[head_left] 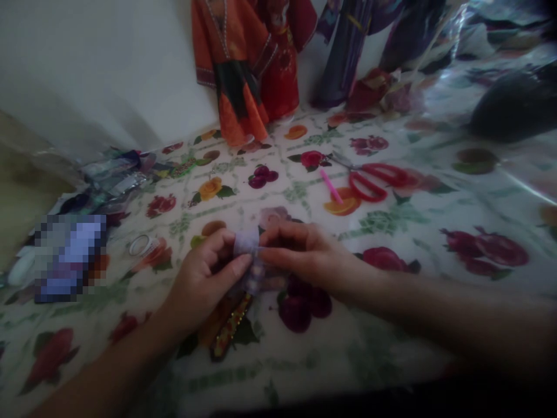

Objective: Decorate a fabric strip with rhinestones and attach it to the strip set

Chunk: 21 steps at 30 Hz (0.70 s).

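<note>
A small pale lilac piece (247, 241), which looks like cloth, is between my two hands above the table. My left hand (209, 267) pinches its left side, with the thumb lying across the front. From the other side my right hand (300, 249) has its thumb and index finger closed on the right edge. The picture is dim and blurred, so the piece's exact shape does not show. Below it a narrow, dark patterned strip (230, 328) with gold dots slants down toward me; I cannot tell whether the two are joined.
Red-handled scissors (374, 180) and a pink stick (331, 187) lie beyond my right hand. A tape-like ring (140, 245) and a pixelated blue rectangle (72, 258) are at left. Robed dolls, one in orange (235, 69), stand along the wall. A dark rounded object (516, 104) sits at right.
</note>
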Each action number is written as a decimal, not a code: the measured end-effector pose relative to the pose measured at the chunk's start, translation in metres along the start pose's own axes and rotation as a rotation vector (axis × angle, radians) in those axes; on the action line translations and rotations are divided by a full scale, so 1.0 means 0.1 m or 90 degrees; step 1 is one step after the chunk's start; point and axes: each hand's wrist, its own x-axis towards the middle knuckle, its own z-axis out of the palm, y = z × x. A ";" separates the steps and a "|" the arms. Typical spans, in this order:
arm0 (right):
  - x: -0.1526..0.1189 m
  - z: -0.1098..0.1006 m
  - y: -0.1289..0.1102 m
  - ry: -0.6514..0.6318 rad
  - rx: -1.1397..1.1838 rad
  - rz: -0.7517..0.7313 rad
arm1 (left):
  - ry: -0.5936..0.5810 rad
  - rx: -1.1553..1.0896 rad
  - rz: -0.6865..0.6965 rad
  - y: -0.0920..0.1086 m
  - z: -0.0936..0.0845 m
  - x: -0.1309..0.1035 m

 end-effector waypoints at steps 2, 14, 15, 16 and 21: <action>0.00 0.00 0.00 0.002 0.008 0.003 | -0.009 0.000 0.003 0.01 0.00 0.00; 0.03 -0.03 0.01 -0.024 -0.046 0.004 | -0.008 -0.064 0.006 -0.06 0.01 0.00; 0.03 -0.03 0.01 -0.027 -0.044 0.008 | -0.014 -0.060 0.002 -0.05 0.01 0.00; 0.03 -0.03 0.01 -0.029 -0.043 0.012 | -0.015 -0.053 0.000 -0.05 0.00 0.00; 0.03 -0.02 0.01 -0.027 -0.037 0.018 | -0.002 -0.035 0.007 -0.05 0.00 0.01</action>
